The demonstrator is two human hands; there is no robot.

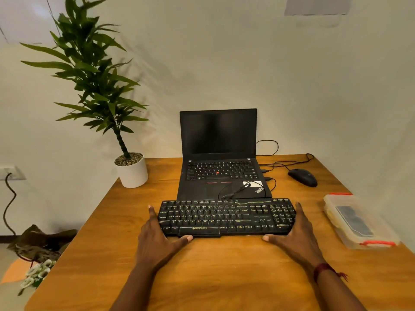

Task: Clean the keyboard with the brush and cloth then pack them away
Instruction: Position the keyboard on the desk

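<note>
- On the wooden bench (202,265), right in front of me, lies the Zebronics keyboard (226,217). It is flat, with its long side toward me, just in front of the open ThinkPad laptop (219,153).
- The left hand (157,239) is at the keyboard's left end and the right hand (298,234) is at its right end. The fingers are straight and lie along the short ends. Each thumb touches the front edge.
- So each grip is wide open and wraps round nothing. I think the hands frame the keyboard like this to slide it or keep it from moving, so it sits square for cleaning.
- A black cable (235,190) lies in a loop on the laptop, just behind the keyboard. I cannot tell what it plugs into.
- A clear plastic box (381,234) with orange clips sits to the right, near the bench's edge and apart from the keyboard. Its lid is on. Something dark and something pale yellow show through it. I guess these are the brush and cloth, but I cannot tell.
- No brush or cloth is out, so I think the cleaning has not begun. The box needs opening first.
- The mouse (302,177) and the white plant pot (132,170) stand far back, out of the way.
</note>
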